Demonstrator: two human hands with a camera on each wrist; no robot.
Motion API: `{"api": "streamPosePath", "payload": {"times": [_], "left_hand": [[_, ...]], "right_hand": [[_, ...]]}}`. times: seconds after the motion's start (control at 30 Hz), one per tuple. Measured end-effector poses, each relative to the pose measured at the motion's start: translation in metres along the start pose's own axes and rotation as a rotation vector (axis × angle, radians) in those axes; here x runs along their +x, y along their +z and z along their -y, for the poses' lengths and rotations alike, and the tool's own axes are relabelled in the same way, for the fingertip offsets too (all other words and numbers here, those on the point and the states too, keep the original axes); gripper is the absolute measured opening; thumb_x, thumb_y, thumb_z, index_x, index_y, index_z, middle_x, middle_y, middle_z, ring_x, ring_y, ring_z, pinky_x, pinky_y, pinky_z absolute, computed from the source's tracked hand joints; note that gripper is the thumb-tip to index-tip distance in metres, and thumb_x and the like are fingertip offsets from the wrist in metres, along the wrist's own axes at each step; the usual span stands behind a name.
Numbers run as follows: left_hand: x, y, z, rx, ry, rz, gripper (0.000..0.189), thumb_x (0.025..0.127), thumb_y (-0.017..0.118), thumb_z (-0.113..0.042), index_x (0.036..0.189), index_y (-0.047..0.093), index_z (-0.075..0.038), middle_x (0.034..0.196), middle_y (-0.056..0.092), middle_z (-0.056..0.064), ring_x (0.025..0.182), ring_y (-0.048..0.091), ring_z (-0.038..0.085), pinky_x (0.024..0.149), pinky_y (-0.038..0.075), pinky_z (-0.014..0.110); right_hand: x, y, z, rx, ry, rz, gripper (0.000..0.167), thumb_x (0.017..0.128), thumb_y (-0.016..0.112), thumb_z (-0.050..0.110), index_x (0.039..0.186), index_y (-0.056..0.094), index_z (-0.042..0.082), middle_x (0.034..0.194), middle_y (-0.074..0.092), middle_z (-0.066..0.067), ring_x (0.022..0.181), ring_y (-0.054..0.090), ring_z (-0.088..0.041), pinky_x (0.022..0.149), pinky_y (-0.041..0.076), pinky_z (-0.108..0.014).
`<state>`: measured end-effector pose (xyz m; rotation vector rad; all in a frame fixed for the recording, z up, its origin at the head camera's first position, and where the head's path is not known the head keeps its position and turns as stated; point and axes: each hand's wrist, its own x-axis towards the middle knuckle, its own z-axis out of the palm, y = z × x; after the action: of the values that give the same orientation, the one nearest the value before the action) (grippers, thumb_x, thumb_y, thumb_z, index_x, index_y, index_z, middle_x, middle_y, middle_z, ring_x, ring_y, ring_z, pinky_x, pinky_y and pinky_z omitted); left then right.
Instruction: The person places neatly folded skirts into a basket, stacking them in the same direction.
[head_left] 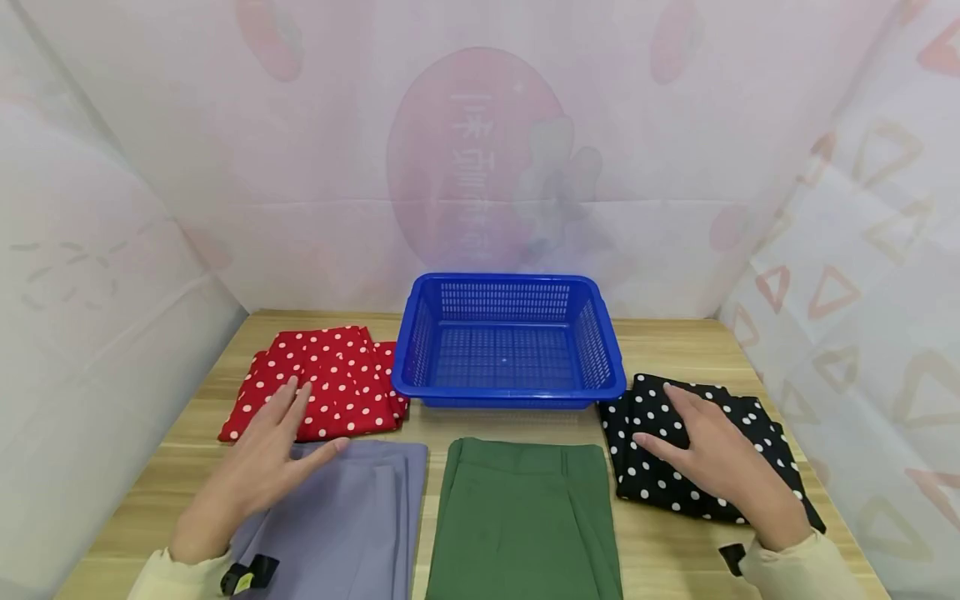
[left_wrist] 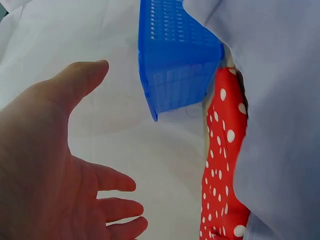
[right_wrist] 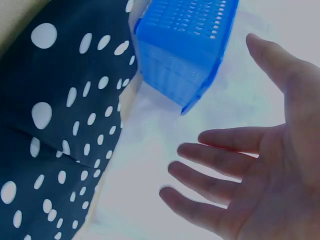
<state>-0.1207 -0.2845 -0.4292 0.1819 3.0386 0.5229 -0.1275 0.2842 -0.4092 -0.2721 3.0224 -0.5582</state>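
My left hand (head_left: 258, 458), fingers spread and holding nothing, hovers over the folded lavender cloth (head_left: 337, 525) and the near edge of the red polka-dot cloth (head_left: 322, 383). On the other side, my right hand (head_left: 712, 454) is held above the folded black polka-dot cloth (head_left: 652, 475), its fingers extended and apart. Both palms look bare in the wrist views, where the left hand (left_wrist: 65, 165) and the right hand (right_wrist: 250, 170) show gaps from the fabrics. Between the hands lies a folded green garment (head_left: 525, 517) with a waistband at its far end.
A blue plastic basket (head_left: 510, 393) with mesh walls stands behind the green garment, with nothing in it. It overlaps corners of the red and black cloths in the head view. White printed sheets (head_left: 315, 150) enclose the wooden table (head_left: 667, 342) at the back and sides.
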Motion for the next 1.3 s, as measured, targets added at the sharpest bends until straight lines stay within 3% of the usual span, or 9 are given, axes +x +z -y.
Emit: {"api": "streamPosePath", "payload": {"times": [0.3, 0.53, 0.67, 0.77, 0.93, 1.17, 1.3], "left_hand": [[-0.009, -0.01, -0.023, -0.12, 0.034, 0.09, 0.109, 0.097, 0.059, -0.068, 0.168, 0.013, 0.0, 0.173, 0.019, 0.029, 0.155, 0.024, 0.056, 0.116, 0.03, 0.08], [-0.011, -0.012, -0.041, -0.219, 0.135, 0.08, 0.091, 0.102, 0.062, -0.056, 0.162, 0.032, 0.006, 0.165, 0.039, 0.029, 0.15, 0.04, 0.053, 0.114, 0.043, 0.07], [-0.013, -0.011, -0.053, -0.246, 0.135, 0.074, 0.082, 0.103, 0.062, -0.055, 0.158, 0.043, 0.002, 0.157, 0.052, 0.025, 0.144, 0.05, 0.05, 0.109, 0.05, 0.068], [-0.013, -0.009, -0.062, -0.318, 0.134, 0.099, 0.075, 0.104, 0.062, -0.054, 0.154, 0.049, 0.0, 0.154, 0.058, 0.022, 0.142, 0.054, 0.047, 0.108, 0.052, 0.066], [-0.009, 0.0, -0.074, -0.53, 0.169, 0.219, 0.064, 0.106, 0.063, -0.04, 0.149, 0.052, 0.006, 0.152, 0.058, 0.024, 0.141, 0.056, 0.046, 0.111, 0.053, 0.057], [-0.005, 0.014, -0.085, -0.762, 0.206, 0.424, 0.06, 0.109, 0.058, -0.029, 0.148, 0.048, 0.014, 0.15, 0.056, 0.031, 0.138, 0.059, 0.045, 0.11, 0.055, 0.049], [-0.002, 0.02, -0.089, -0.908, 0.148, 0.537, 0.065, 0.109, 0.058, -0.03, 0.152, 0.041, 0.015, 0.154, 0.052, 0.032, 0.142, 0.055, 0.044, 0.114, 0.053, 0.044]], "right_hand": [[-0.016, -0.009, 0.013, 0.004, -0.044, 0.039, 0.093, 0.097, 0.065, 0.065, 0.145, 0.053, -0.013, 0.145, 0.059, -0.034, 0.136, 0.055, -0.053, 0.109, 0.048, -0.069], [-0.026, -0.006, 0.016, 0.071, -0.035, 0.102, 0.08, 0.096, 0.069, 0.061, 0.132, 0.065, -0.011, 0.125, 0.074, -0.023, 0.116, 0.072, -0.038, 0.096, 0.06, -0.057], [-0.031, -0.001, 0.018, 0.14, 0.002, 0.162, 0.073, 0.095, 0.072, 0.057, 0.127, 0.069, -0.009, 0.113, 0.078, -0.013, 0.103, 0.075, -0.023, 0.088, 0.064, -0.045], [-0.035, 0.004, 0.02, 0.185, 0.023, 0.202, 0.067, 0.095, 0.074, 0.055, 0.121, 0.072, -0.006, 0.103, 0.078, -0.004, 0.093, 0.073, -0.013, 0.08, 0.063, -0.033], [-0.039, 0.016, 0.021, 0.253, 0.029, 0.256, 0.052, 0.094, 0.076, 0.051, 0.108, 0.077, 0.002, 0.094, 0.077, 0.001, 0.086, 0.07, -0.009, 0.071, 0.059, -0.024], [-0.039, 0.031, 0.019, 0.376, 0.085, 0.342, 0.053, 0.095, 0.077, 0.043, 0.111, 0.074, -0.007, 0.103, 0.078, -0.011, 0.092, 0.073, -0.018, 0.076, 0.063, -0.034], [-0.039, 0.035, 0.019, 0.425, 0.104, 0.355, 0.053, 0.096, 0.076, 0.042, 0.114, 0.074, -0.008, 0.106, 0.078, -0.011, 0.096, 0.074, -0.021, 0.081, 0.065, -0.04]]}}
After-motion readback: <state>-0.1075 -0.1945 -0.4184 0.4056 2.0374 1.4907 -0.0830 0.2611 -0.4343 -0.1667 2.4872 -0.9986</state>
